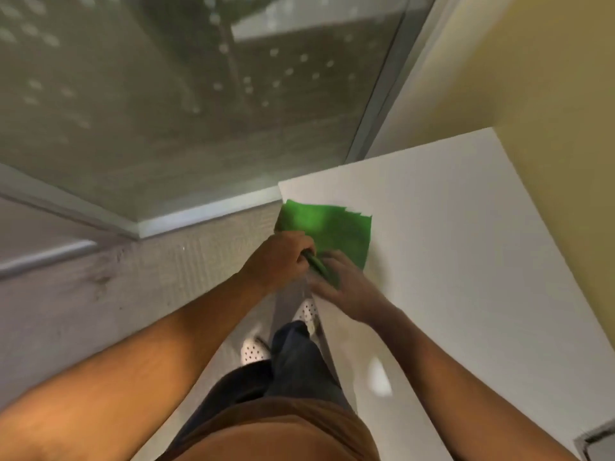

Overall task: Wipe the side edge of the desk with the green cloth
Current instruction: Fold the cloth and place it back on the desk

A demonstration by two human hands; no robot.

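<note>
A green cloth (327, 231) lies spread on the far left corner of the white desk (449, 247), its near edge hanging over the desk's left side edge. My left hand (283, 257) is closed on the cloth's near-left part, just off the desk's left edge. My right hand (346, 287) rests on the desk at that same edge, fingers spread and touching the cloth's near end. The frame is blurred, so the exact grip of the right hand is unclear.
A large window (186, 104) with a white sill (206, 214) runs behind the desk. A yellow wall (549, 94) borders the desk's right side. My legs and white perforated shoes (253, 351) stand on the pale floor left of the desk. A dark object (599, 440) sits at the lower right corner.
</note>
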